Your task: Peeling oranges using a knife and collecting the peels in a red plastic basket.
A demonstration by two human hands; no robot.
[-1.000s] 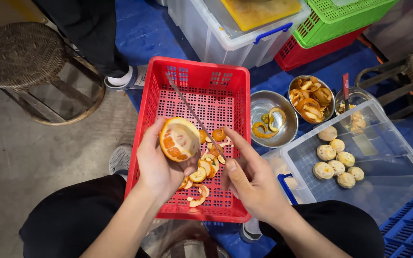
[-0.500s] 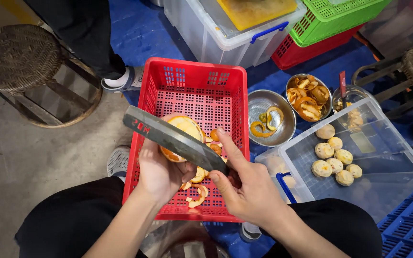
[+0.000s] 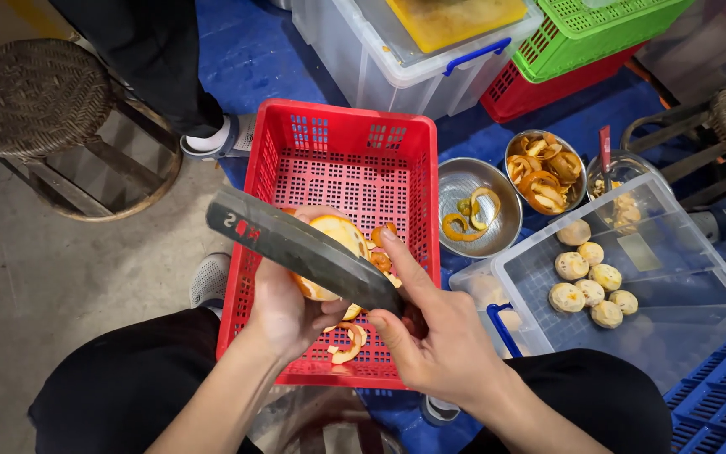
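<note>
Frame centre: my left hand cupping orange fruit over red basket; my right hand gripping cleaver, blade lying across fruit.

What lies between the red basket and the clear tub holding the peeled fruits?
In the head view, a steel bowl with a few curls of orange peel sits between the red basket and the clear tub, on the blue floor.

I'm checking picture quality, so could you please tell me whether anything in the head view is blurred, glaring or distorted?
Head view: knife slightly motion-blurred, its flat catching a dull sheen; steel bowl shows soft glare; clear tub reflects hazily; straight edges bow toward the frame corners; lighting even, shadows soft.
</note>
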